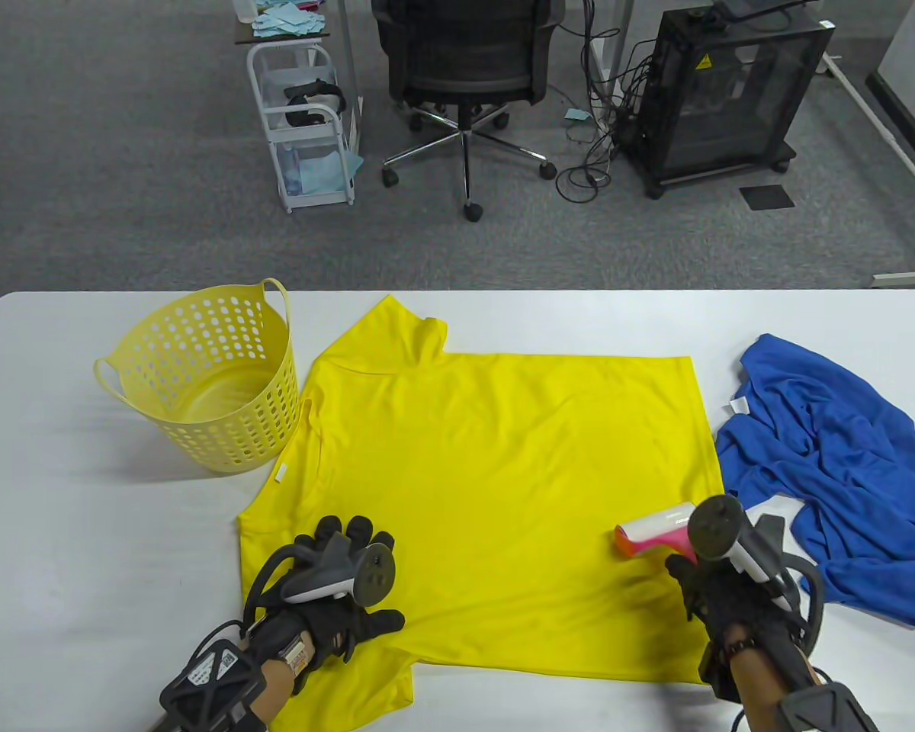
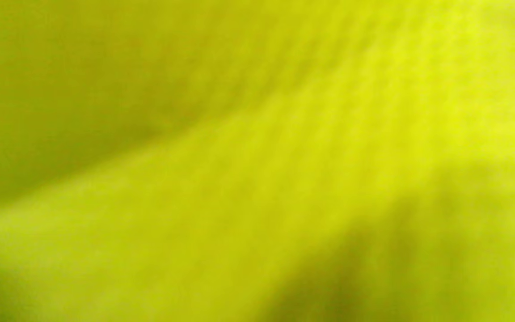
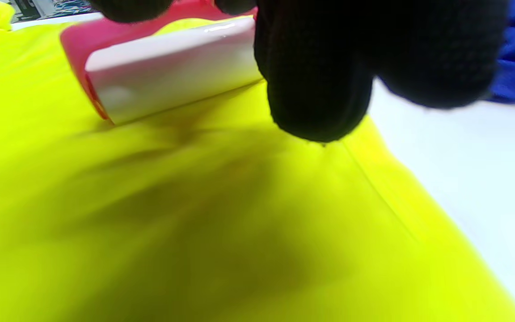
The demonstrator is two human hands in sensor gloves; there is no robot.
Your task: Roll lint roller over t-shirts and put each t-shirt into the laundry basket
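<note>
Lint roller (image 1: 656, 536) handle hidden under right hand (image 1: 720, 591)

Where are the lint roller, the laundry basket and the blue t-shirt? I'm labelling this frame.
lint roller (image 1: 656, 531), table view, on its white roll.
laundry basket (image 1: 238, 431), table view, on its perforated front wall.
blue t-shirt (image 1: 846, 457), table view, on the crumpled middle of the cloth.

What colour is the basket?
The basket is pale yellow with round holes, best seen in the table view.
</note>
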